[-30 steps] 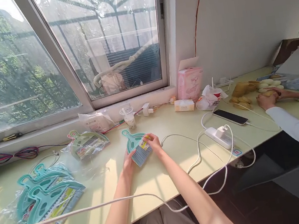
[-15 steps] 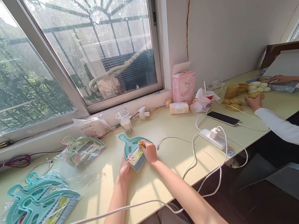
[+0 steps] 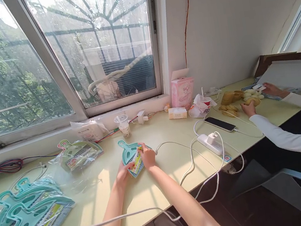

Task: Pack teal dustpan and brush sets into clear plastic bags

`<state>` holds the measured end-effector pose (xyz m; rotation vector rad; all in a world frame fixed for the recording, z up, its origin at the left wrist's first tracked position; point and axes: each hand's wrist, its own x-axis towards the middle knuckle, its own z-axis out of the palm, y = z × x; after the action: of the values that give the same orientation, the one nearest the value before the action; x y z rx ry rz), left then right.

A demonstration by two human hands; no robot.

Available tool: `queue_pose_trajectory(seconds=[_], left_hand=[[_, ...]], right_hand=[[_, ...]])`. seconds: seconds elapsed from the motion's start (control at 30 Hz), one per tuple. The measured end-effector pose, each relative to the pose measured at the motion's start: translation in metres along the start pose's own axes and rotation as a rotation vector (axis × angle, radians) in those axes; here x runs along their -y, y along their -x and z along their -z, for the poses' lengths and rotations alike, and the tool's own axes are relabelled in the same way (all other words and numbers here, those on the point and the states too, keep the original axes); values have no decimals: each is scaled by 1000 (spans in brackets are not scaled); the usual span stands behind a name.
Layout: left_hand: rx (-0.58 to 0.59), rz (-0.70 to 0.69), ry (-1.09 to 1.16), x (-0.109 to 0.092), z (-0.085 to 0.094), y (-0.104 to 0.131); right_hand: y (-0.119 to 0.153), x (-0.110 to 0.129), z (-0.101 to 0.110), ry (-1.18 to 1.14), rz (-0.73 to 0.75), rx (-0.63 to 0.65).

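In the middle of the pale green counter [image 3: 169, 163] lies a small teal dustpan [image 3: 130, 154] with a little brush and a coloured label card [image 3: 136, 164] on top of it, and both hands of the person are on this set. The left hand [image 3: 122, 174] holds the near left edge, its fingers closed against the brush and the card, and the right hand [image 3: 147, 156] presses from the right side, its grip clamped on the upper right corner of the card. So the set sits between the two hands, touching both of them. Its long axis runs from the handle, which points far and a little to the left, towards the brush end, which points near and to the right; the brush end is at the hands, the handle is free. The right hand seems slightly more on top, the left more under the edge. To the left lies another dustpan set in a plastic bag [image 3: 79, 155], and a stack of more sets [image 3: 27, 214] is at the near left edge. A white cable [image 3: 190, 152] curves just to the right of the hands towards a power strip [image 3: 210, 142]. At the far right another person's hands [image 3: 248, 109] are busy with yellow pieces.
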<state>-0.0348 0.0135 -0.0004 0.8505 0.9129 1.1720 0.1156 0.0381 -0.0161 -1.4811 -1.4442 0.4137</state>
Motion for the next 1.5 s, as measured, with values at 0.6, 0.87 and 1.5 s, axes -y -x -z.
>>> queue_pose_trajectory(seconds=[0.6, 0.87, 1.5], left_hand=[[64, -58, -27, 8, -1, -4], [75, -106, 1, 15, 0, -10], [-132, -269, 99, 13, 23, -19]], right_hand=[[2, -9, 8, -12, -126, -54], [-1, -17, 10, 33, -192, -74], [12, -3, -2, -896, -460, 356]])
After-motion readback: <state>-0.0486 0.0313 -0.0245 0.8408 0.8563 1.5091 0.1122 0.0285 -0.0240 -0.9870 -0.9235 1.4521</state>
